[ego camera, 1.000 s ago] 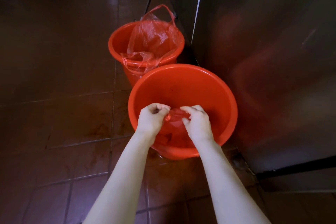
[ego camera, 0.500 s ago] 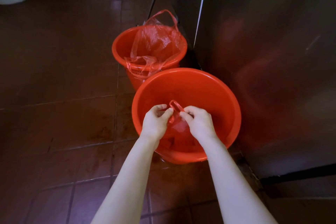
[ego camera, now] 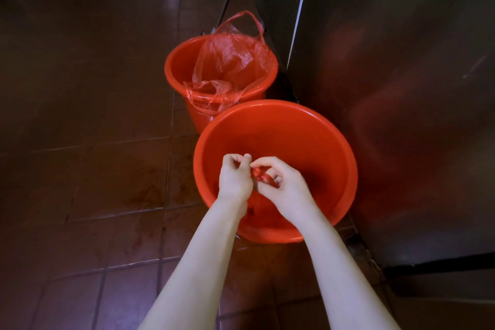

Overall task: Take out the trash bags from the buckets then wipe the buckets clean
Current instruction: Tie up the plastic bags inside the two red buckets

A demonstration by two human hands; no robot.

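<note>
Open brown tiled floor (ego camera: 80, 115) spans 6 to 11 o'clock. A dark steel cabinet (ego camera: 401, 115) walls off 1 to 5 o'clock, just beside the wide red plastic bucket (ego camera: 294, 131) at centre. Close behind at 12 o'clock, a smaller red plastic bucket (ego camera: 176, 69) holds a loose red translucent trash bag (ego camera: 233, 61). Over the wide bucket, left hand (ego camera: 235, 179) and right hand (ego camera: 286, 187) pinch a twisted red plastic bag (ego camera: 263, 177) with curled fingers.

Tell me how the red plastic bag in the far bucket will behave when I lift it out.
Probably floppy: the bag is see-through thin, crumpled, and sags over the far bucket. Likely very light, since nothing bulky shows inside. Its upright handle loop may be easiest to pinch.
</note>
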